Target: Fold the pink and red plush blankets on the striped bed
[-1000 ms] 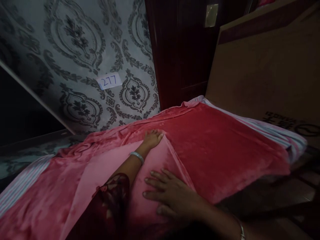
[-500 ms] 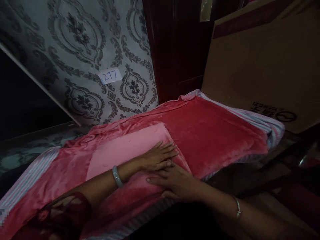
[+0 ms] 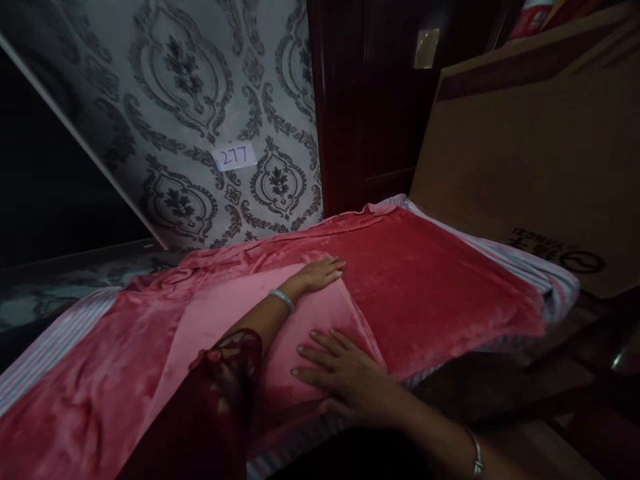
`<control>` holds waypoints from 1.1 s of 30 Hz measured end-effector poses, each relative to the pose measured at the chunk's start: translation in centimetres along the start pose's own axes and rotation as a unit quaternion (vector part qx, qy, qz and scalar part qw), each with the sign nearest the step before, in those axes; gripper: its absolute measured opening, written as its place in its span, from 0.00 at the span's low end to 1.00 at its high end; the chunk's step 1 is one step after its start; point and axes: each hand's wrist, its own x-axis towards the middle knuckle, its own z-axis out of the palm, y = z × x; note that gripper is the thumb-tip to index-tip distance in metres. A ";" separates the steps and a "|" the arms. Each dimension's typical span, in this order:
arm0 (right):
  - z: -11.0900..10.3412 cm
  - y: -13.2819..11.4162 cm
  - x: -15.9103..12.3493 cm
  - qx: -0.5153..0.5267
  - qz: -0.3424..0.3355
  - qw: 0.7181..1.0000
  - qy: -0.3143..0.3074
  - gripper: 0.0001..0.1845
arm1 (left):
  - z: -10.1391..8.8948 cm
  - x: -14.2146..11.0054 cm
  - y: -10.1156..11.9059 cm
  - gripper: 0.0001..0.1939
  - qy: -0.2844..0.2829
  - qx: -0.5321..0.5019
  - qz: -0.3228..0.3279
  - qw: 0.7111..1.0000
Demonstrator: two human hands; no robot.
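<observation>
A red plush blanket lies spread over a striped sheet, with a lighter pink panel folded over it in the middle. My left hand lies flat, fingers stretched out, on the far corner of the pink panel. A pale bangle is on that wrist, and a dark red patterned sleeve covers the forearm. My right hand presses flat with fingers spread on the near part of the pink panel, close to the bed's front edge. A thin metal bangle is on that wrist.
Patterned grey wallpaper with a paper tag reading 277 stands behind the bed. A dark wooden door is at the back middle. A large cardboard sheet leans at the right. The floor to the right is dark.
My left hand has slid away from my right hand to the far corner of the pink panel. My right hand has stayed flat near the front edge. The view shifted slightly.
</observation>
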 end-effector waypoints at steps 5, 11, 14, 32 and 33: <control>-0.1 0.0 0.1 -0.015 -0.003 1.000 -0.006 0.32 | -1.3 0.8 0.6 0.32 0.015 0.014 -0.062 0.998; -0.1 -0.3 0.1 -0.028 0.007 1.000 -0.011 0.33 | -2.3 -5.7 2.7 0.32 0.059 0.079 0.014 0.995; -0.5 0.0 -0.3 0.006 -0.003 1.000 0.011 0.30 | -1.2 -12.9 4.3 0.28 0.010 0.065 0.033 0.997; -2.1 9.7 17.1 -0.082 -0.076 0.990 -0.081 0.33 | 7.8 -25.1 11.7 0.41 0.173 0.130 -0.064 0.974; -2.3 10.9 18.0 -0.079 -0.052 0.992 -0.078 0.34 | 7.9 -25.2 11.5 0.40 0.179 0.129 -0.061 0.974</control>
